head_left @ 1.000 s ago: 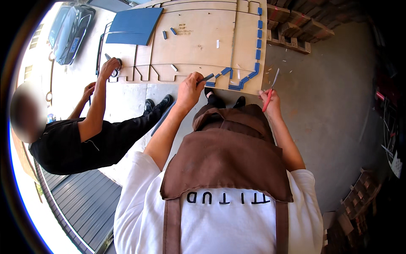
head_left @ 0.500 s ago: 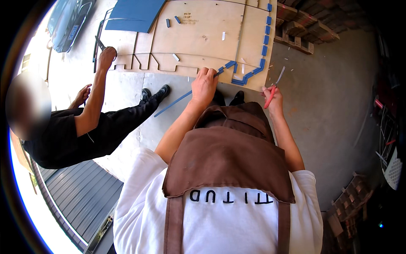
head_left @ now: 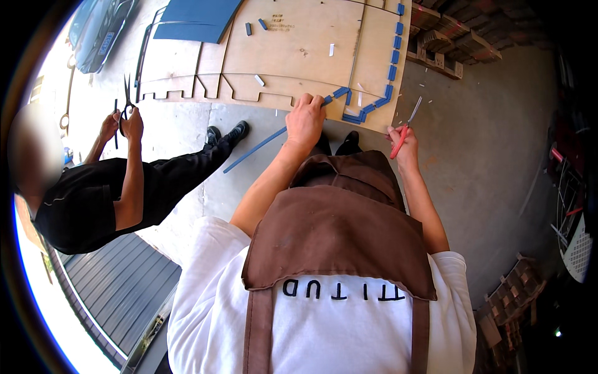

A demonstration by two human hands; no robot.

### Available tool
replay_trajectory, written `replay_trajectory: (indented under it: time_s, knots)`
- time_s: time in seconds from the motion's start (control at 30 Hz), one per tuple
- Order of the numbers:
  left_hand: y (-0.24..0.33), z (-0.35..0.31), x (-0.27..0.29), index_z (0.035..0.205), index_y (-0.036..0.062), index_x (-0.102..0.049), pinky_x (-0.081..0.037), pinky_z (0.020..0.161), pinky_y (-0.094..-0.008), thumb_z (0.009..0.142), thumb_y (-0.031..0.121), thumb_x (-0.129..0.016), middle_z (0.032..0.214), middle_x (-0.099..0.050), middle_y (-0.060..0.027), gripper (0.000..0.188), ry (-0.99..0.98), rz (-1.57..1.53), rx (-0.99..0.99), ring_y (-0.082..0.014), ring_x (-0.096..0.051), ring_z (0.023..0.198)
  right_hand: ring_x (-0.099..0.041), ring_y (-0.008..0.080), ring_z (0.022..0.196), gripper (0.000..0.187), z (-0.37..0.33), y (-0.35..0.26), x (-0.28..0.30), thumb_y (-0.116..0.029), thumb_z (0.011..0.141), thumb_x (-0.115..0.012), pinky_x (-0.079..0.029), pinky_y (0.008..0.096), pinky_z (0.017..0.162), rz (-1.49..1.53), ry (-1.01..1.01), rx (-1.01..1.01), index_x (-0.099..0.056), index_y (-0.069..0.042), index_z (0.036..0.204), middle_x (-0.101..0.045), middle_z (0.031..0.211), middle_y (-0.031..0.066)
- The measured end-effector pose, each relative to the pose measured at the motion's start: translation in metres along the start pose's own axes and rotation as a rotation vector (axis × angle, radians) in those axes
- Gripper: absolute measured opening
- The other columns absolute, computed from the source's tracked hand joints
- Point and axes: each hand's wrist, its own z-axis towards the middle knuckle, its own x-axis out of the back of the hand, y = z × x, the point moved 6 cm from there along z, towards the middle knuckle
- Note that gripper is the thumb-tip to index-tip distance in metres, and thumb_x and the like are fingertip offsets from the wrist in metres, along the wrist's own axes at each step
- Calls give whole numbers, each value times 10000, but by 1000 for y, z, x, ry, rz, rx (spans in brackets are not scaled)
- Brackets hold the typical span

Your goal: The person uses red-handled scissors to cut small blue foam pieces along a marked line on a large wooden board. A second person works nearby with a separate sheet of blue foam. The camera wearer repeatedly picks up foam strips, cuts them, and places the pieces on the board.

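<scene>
My left hand [head_left: 304, 123] is closed around a long blue foam strip [head_left: 255, 150] at the near edge of a plywood board [head_left: 293, 56]. The strip's free end slants down to the left, off the board. Where the other end stops is partly hidden by my fingers, beside short blue pieces [head_left: 340, 92] set along a thin dark line on the board. Past the board's near right corner, my right hand [head_left: 406, 144] grips red-handled scissors [head_left: 398, 148], their blades pointing up and away. Loose blue pieces [head_left: 262, 24] and small white strips [head_left: 260, 80] lie on the board.
At the left, a co-worker in black holds black scissors [head_left: 128, 103] and a dark strip [head_left: 116, 131]. A blue sheet [head_left: 194, 22] covers the board's far left. Wooden pallets [head_left: 436, 53] stand at the far right. Small scraps lie on the floor [head_left: 486, 137]; a car is far left.
The co-worker's hand with the black scissors has drawn back from the board and now meets the other hand, which holds a dark strip. My own hands have barely moved.
</scene>
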Motion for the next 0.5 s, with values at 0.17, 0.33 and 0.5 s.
replay_trajectory:
  time_s: [0.17,0.33,0.5]
  knots:
    - [0,1,-3,913,122,-586,-506,688,-436,848,185,-605,933,-573,-59,93,17,2,-15,-284,-597,932,-640,163,702,200,-1,-1,1,-103,856,-711,-516,283,670,-9,-2,7,-525,-34,831,-612,765,51]
    - [-7,4,4,957,113,-629,-487,660,-387,867,208,-617,875,-624,-57,132,2,-94,-10,-270,-615,789,-649,264,714,372,-14,-55,12,-342,865,-712,-504,370,680,-695,123,301,-544,-12,899,-628,761,115]
    - [-17,18,22,964,67,-632,-410,572,-248,882,198,-671,784,-615,17,159,-306,-916,322,-101,-541,660,-592,239,689,615,-29,-77,-27,-623,849,-614,-474,363,660,-649,-425,195,-560,-12,893,-601,739,129]
